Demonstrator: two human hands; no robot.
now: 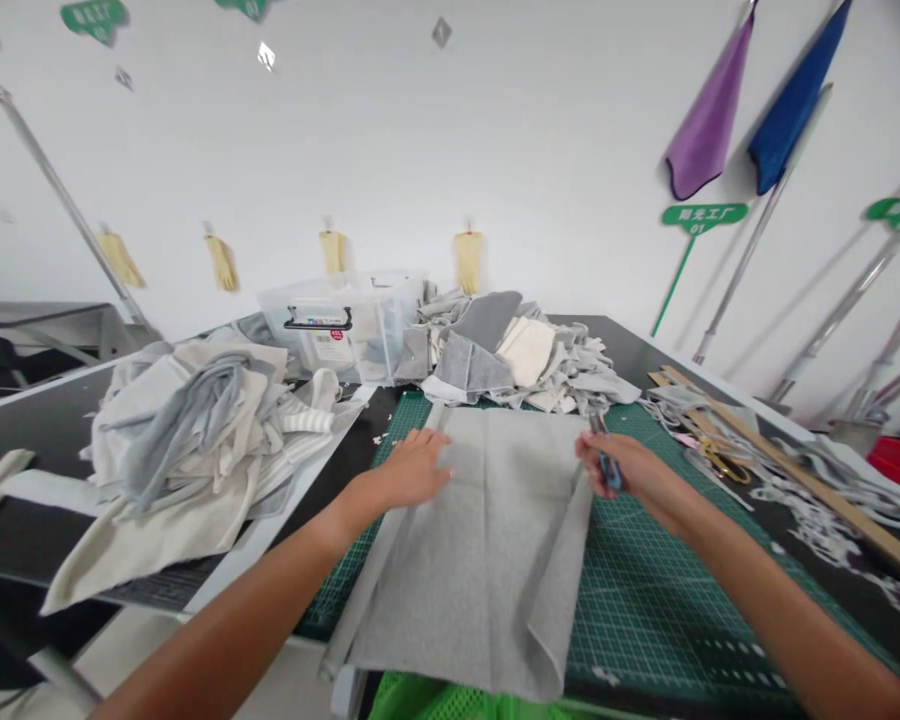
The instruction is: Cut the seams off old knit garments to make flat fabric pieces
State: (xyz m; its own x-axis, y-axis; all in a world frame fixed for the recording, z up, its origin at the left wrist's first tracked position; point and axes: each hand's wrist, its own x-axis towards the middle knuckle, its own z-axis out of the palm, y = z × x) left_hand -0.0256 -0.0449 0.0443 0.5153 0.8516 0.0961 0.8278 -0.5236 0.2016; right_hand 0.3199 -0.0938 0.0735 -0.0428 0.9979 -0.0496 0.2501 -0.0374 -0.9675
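A grey piece of cloth (487, 540) lies on the green cutting mat (667, 560), its lower end hanging over the table's front edge and its right side curling up. My left hand (414, 466) rests on the cloth's upper left side, palm down with fingers loosely apart. At the upper right side, my right hand (619, 465) is closed around a blue-handled tool (610, 472) with a dark upper end; its exact kind is unclear. The fingertips of that hand are close to the cloth's right edge, and whether they also pinch it cannot be made out.
Heaped grey and cream cloth pieces (195, 430) lie at left, more scraps (487, 350) behind the mat. A clear plastic bin (330, 325) stands at the back. On the right are gold-handled scissors (722, 462), a wooden strip (810, 485) and white trimmings. Below sits a green basket (450, 700).
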